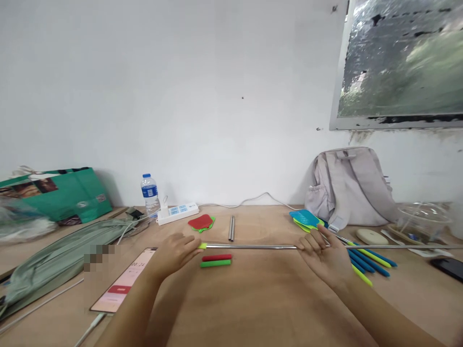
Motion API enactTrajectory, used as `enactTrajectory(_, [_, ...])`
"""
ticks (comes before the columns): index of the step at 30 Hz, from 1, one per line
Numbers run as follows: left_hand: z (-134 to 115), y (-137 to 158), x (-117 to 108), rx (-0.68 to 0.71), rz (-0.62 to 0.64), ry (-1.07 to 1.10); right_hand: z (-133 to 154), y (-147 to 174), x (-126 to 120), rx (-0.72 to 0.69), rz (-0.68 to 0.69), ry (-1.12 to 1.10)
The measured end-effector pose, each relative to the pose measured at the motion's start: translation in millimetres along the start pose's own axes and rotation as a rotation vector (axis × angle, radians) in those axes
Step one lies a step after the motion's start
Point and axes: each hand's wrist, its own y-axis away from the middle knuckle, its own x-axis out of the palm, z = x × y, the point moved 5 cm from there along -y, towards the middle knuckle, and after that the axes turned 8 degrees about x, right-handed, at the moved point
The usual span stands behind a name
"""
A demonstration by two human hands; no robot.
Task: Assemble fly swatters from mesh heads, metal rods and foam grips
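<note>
A thin silver telescopic rod (249, 247) stretches level across the view, its far part running past my right hand to the right edge. My left hand (177, 254) is closed on its yellow-green end. My right hand (323, 253) pinches the metal farther along. Between my hands on the table lie a red grip tube (216, 257) and a green grip tube (215, 263). Behind them are two short metal tubes (231, 228) and red and green flat paddle heads (201, 222). Blue and yellow paddle heads (306, 218) lie behind my right hand, with several blue and yellow-handled rods (369, 260) beside it.
A phone (123, 284) on a cable lies left of my left arm, near a grey-green bag (68, 260). Along the wall stand a green bag (68, 195), a water bottle (149, 193), a power strip (178, 213) and a backpack (350, 185). A dark phone (448, 268) lies far right.
</note>
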Motion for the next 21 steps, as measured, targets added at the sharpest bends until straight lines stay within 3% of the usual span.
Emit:
enactTrajectory(7, [45.0,46.3,3.1,-0.281,0.026,-0.04,17.8,-12.1,-42.0,-0.045,-0.173,0.077])
enactTrajectory(10, [55.5,56.1,2.4,-0.408,0.041,-0.099,17.6,-15.3,-47.2,-0.003,-0.151,0.147])
enactTrajectory(13, [66.5,66.1,-1.4,-0.637,0.065,-0.183,22.0,-17.6,-51.4,-0.01,-0.122,0.184])
enactTrajectory(18, [86.4,91.1,-6.7,-1.035,0.1,-0.219,46.9,-21.8,-67.0,-0.167,-0.174,0.278])
enactTrajectory(21, [94.0,102.2,-6.5,-1.15,0.079,-0.237,57.9,-23.9,-75.2,-0.144,-0.214,0.369])
